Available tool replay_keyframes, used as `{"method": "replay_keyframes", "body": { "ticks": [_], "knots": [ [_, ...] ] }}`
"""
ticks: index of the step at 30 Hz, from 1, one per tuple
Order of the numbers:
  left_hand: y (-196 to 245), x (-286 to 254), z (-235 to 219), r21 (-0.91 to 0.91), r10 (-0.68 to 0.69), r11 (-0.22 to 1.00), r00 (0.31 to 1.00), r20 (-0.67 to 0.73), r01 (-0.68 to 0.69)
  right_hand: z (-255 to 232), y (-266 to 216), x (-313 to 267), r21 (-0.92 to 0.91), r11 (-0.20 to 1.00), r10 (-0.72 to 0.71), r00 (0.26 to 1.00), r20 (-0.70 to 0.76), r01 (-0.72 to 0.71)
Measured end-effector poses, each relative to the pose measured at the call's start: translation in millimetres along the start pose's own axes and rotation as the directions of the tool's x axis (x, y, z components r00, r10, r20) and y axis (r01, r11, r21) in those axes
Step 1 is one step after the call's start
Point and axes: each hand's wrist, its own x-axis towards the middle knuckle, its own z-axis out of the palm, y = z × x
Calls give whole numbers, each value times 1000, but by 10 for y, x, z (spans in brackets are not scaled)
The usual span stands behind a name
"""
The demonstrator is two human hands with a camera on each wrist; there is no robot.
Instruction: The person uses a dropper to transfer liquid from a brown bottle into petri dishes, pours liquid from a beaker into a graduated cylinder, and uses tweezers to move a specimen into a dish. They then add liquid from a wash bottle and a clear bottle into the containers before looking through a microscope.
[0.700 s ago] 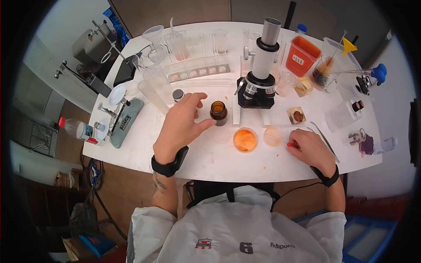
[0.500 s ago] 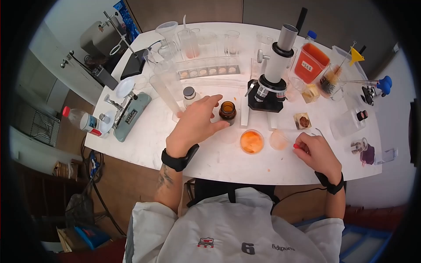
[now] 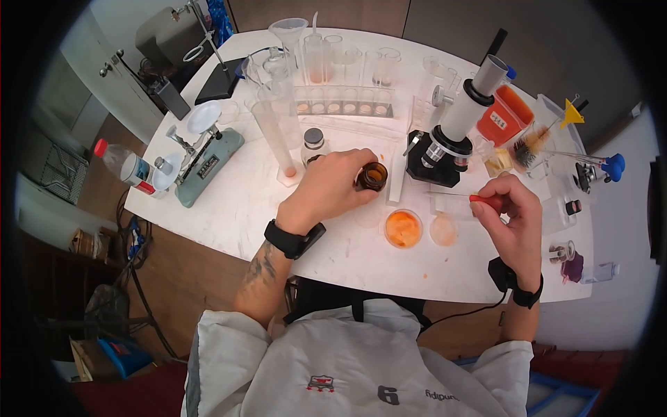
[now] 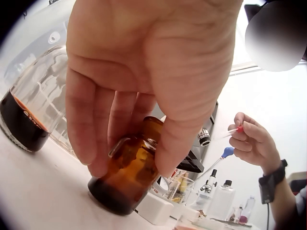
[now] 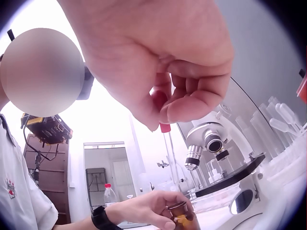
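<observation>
The left hand (image 3: 332,186) grips an open brown glass bottle (image 4: 129,167), which leans to one side in the left wrist view, fingers on one side and thumb on the other. Raised over the table, the right hand (image 3: 513,205) pinches the red bulb (image 5: 164,127) of a slim glass dropper (image 5: 171,154) between thumb and fingers. That dropper points toward the bottle in the head view. A dish of orange material (image 3: 403,229) lies in front of the bottle, beside a paler round dish (image 3: 443,229).
A microscope (image 3: 458,118) stands behind the bottle and the right hand. To the left are a balance (image 3: 208,167), a tall cylinder (image 3: 272,135) and a capped jar (image 3: 314,144). Tubes and a rack (image 3: 344,109) stand at the back, an orange container (image 3: 505,115) at the right.
The left hand has closed round the brown bottle and tilted it. The right hand has risen from the table with the red-bulbed dropper. The head view has shifted.
</observation>
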Motion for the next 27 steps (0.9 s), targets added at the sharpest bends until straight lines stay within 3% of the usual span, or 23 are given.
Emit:
{"method": "replay_keyframes", "body": {
  "ticks": [4,12,15,27],
  "knots": [
    [87,-54,-25,105,176,981,977,-118,-164,37,-66,88,79,997,9,1000,-11,-8],
    [279,-91,-100,201,260,952,956,-134,-231,98,-255,208,-14,977,-212,976,42,213],
    [344,-101,-129,223,282,942,952,-117,-251,194,-262,203,21,983,-181,983,18,180],
    [578,-131,-102,274,383,900,916,-121,-340,432,-191,245,-239,886,-364,916,170,397]
  ]
}}
